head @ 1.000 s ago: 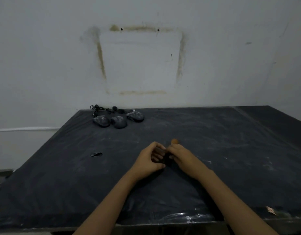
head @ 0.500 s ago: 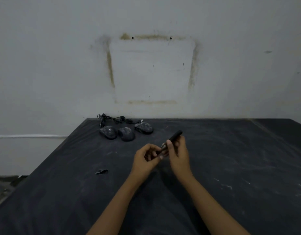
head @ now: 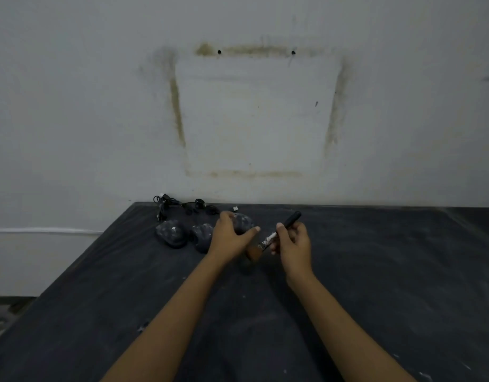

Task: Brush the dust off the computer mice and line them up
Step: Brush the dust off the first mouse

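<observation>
Mid-frame, the right hand (head: 293,244) grips the brush (head: 268,239) bristles-down for sweeping, while the left hand (head: 229,237) spreads over a mouse (head: 244,222), probably to steady it.

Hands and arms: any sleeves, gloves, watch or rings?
Nothing worn shows. The left hand and right hand have no gloves; the left forearm and right forearm are bare to the picture's lower edge, with no sleeve, watch or band. No ring visible.

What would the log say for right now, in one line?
left hand: open at rightmost mouse | right hand: grips brush | left mouse, middle mouse: dusty, untouched
</observation>
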